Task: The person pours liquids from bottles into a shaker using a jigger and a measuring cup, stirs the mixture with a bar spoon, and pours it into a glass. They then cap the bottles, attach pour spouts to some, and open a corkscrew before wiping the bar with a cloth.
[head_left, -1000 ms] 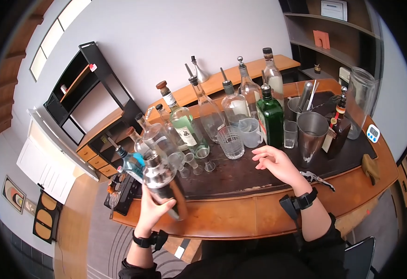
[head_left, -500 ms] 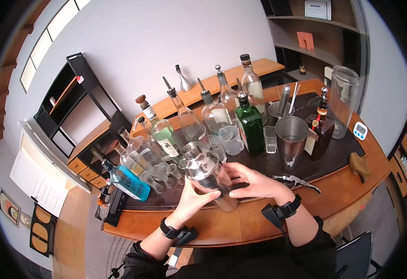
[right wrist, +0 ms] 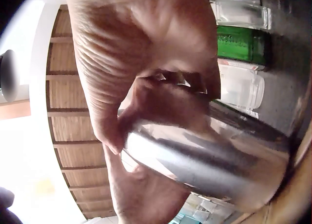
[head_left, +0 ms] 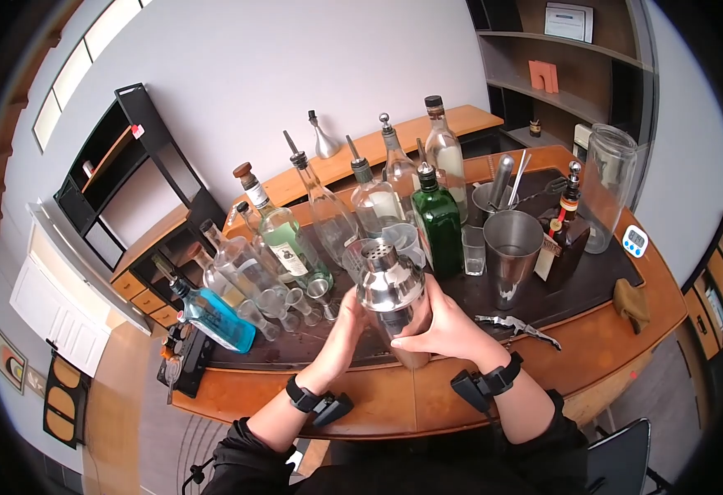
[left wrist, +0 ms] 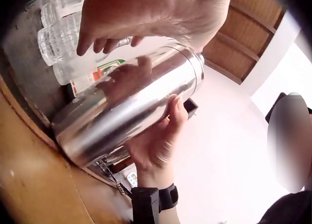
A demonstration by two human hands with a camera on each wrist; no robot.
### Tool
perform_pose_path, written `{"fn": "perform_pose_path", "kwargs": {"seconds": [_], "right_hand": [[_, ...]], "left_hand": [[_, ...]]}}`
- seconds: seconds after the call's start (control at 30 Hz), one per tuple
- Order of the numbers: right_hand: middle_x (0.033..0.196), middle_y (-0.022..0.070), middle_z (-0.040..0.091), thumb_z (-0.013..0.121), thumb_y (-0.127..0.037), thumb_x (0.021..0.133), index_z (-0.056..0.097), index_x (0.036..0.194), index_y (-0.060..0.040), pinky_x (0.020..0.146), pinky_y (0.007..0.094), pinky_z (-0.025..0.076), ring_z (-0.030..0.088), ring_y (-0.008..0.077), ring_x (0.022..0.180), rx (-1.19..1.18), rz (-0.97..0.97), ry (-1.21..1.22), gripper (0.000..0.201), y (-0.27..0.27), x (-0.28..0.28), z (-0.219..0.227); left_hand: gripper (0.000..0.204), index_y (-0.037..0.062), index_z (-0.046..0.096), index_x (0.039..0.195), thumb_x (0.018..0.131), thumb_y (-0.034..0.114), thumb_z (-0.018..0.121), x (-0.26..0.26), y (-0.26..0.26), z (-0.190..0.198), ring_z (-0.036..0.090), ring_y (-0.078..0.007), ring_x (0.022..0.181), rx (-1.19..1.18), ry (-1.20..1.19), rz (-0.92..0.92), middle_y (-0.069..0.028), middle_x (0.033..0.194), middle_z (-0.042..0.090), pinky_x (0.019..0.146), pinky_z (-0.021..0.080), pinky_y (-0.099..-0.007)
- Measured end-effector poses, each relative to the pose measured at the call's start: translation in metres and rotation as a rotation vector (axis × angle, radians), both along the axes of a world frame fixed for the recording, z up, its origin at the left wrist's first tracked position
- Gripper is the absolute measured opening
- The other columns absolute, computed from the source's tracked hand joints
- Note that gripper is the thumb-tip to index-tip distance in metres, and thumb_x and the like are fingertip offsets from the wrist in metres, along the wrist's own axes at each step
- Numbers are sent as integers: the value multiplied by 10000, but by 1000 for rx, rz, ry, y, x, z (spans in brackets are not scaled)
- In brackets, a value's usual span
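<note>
A shiny steel cocktail shaker (head_left: pixel 390 290) with its perforated strainer top showing stands close over the front edge of the table. My right hand (head_left: pixel 454 332) grips its body from the right, the thumb across the front; its other fingers pass behind the metal. On the opposite side, my left hand (head_left: pixel 338 342) is alongside the shaker with fingers extended. In the left wrist view those fingers (left wrist: pixel 100 44) hang loosely past the steel body (left wrist: pixel 131 104), without curling round it. The right wrist view shows the shaker's base low, near the table edge.
Behind stand several bottles, including a green bottle (head_left: pixel 439 227) and a blue bottle (head_left: pixel 219 320) at left. Small jiggers (head_left: pixel 320 297) stand left of the shaker. To the right are a metal mixing tin (head_left: pixel 512 252), a hinged metal tool (head_left: pixel 518 328) and a timer (head_left: pixel 635 241).
The shaker has moved right from the table's left front to its middle and turned more upright. My right hand came in and grips it; my left hand has loosened its hold.
</note>
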State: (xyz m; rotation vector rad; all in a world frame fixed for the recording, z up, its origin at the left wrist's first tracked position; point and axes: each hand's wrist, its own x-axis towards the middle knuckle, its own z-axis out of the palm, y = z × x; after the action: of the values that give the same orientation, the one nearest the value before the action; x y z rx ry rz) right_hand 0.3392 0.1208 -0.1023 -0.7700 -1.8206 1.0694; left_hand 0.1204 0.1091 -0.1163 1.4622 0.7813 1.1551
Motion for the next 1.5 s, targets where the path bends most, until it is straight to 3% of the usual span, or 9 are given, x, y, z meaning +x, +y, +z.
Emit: {"fn": "perform_pose_path", "kwargs": {"seconds": [0.13,0.3,0.47,0.8,0.97,1.27,1.4,1.47,1.5], "right_hand": [[1312,233,517,870,-270,673,255,1436,8,1016,388,438,539,300,1225,2,-137,132,1018,4,-1,-7],[1286,220,526,868,-219,677,239,1417,52,989,370,457,550,262,1187,-45,-168,225,1007,4,2,2],[1283,206,526,860,-203,686,265,1374,84,975,357,466,558,235,1167,-48,-213,321,953,11,0,-11],[1226,181,574,850,-161,705,305,1330,57,946,339,483,587,210,1117,-50,-200,334,858,8,1,-1],[1218,109,571,792,-42,737,313,1376,-4,928,320,495,587,175,1095,16,-203,335,799,11,1,-8],[1236,136,558,815,-85,725,324,1358,10,915,322,500,574,181,1105,-30,-173,389,807,13,5,-15],[1245,154,550,837,-114,686,324,1372,11,969,364,465,543,220,1161,54,-323,235,866,-4,9,10],[1257,172,548,857,-144,649,319,1377,32,998,377,436,537,238,1165,238,-498,-104,923,-18,17,27],[1319,135,508,857,-139,640,244,1433,92,988,328,435,517,202,1161,175,-334,-224,1028,-23,25,46]], "left_hand": [[727,30,152,1516,1012,449,467,-14,17,-13,254,-296,1434,-180,-79,184,-196,1544,238,1167,222,-433],[918,-23,80,1502,885,260,699,-9,53,-36,211,-326,1452,-204,117,419,-251,1563,179,1178,195,-421],[1073,-55,53,1444,749,194,831,-10,105,-55,372,-283,1337,-129,50,420,-218,1443,337,1112,323,-360],[883,-3,275,1314,702,219,871,-9,110,-53,540,-237,1167,-41,278,539,-169,1252,536,1004,439,-344],[839,-10,306,1269,692,199,879,-14,79,-55,544,-226,1146,42,201,345,-161,1198,545,996,449,-355],[989,-70,190,1448,804,363,802,-39,25,-39,309,-316,1403,55,357,92,-265,1469,337,1152,270,-409],[843,-48,276,1456,875,361,729,-64,-6,-14,264,-325,1435,-124,333,106,-245,1508,312,1161,259,-423],[551,-18,429,1372,952,272,636,-91,-16,-3,472,-262,1289,-61,195,113,-198,1358,509,1084,384,-385],[445,-6,479,1331,976,235,599,-104,-21,7,563,-229,1203,-31,131,116,-172,1282,584,1037,446,-359]]}}
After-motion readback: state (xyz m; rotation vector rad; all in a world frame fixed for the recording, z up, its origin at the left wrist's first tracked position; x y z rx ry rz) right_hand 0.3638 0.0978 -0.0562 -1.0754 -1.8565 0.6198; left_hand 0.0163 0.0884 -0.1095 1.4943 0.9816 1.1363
